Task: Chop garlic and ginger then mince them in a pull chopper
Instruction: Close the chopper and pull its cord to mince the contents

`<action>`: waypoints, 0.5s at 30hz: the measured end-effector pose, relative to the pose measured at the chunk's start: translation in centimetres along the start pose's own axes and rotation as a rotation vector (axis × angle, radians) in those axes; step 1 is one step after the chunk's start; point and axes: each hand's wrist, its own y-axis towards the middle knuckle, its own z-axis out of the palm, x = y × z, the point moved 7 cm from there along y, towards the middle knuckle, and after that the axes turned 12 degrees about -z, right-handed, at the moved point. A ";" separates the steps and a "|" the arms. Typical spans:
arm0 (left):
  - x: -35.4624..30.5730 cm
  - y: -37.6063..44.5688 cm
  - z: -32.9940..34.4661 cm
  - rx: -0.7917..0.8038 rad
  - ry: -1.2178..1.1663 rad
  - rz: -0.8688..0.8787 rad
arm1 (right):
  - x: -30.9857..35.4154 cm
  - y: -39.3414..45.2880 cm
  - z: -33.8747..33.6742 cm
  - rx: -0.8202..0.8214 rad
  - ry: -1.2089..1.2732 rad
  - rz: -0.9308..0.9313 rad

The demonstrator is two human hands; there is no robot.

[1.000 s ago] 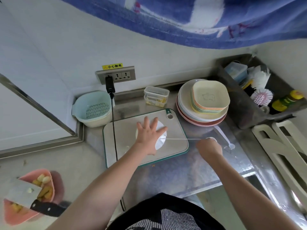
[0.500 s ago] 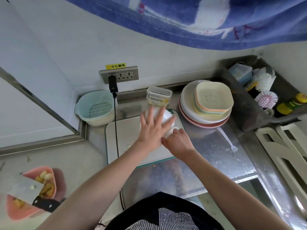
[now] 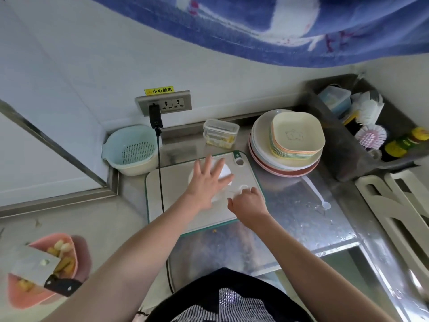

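Note:
The white pull chopper (image 3: 225,173) stands on the cutting board (image 3: 171,182), mostly covered by my left hand (image 3: 206,182), which presses flat on its lid with straight, spread fingers. My right hand (image 3: 248,203) is just right of the chopper, fingers curled round the white ring pull handle (image 3: 243,188); the cord is short and hardly visible. A pink bowl (image 3: 76,259) at the lower left holds garlic cloves and ginger pieces, with a cleaver (image 3: 34,266) lying across it. What is inside the chopper is hidden.
A teal colander (image 3: 130,147) stands by the wall, and a black cable (image 3: 160,173) runs from the socket across the board. A clear lidded box (image 3: 220,133), stacked plates (image 3: 287,147), a white spoon (image 3: 318,194) and a rack with brushes (image 3: 371,135) sit to the right.
One second ago my right hand held the cord stretched far right. It came back against the chopper half a second ago and now sits slightly right of it, cord short.

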 end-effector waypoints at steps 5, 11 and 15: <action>0.1 -0.5 0.9 0.009 -0.030 -0.018 | -4.2 -2.8 2.6 0.114 0.087 0.208; -0.2 -0.8 1.0 -0.002 -0.024 -0.005 | -14.4 -9.7 3.6 0.157 0.149 0.638; 0.7 0.1 0.7 0.054 -0.137 -0.052 | -10.8 -6.5 1.7 0.105 0.167 0.447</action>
